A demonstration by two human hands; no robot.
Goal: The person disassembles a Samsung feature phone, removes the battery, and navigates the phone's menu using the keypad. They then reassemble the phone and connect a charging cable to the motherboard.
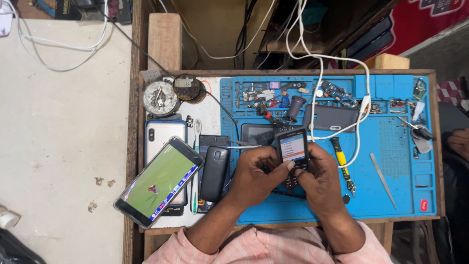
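Lit keypad-phone screen (292,147) centre; green smartphone screen (160,179) left

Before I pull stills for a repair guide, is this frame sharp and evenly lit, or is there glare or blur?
Head view: light is soft and even, shadows faint; the keypad phone screen glows bright and its content is too small to read; the hands look sharp; the wide lens slightly bows the bench edges; the smartphone screen shows no glare.

Pink striped sleeves (254,247), pushed up.
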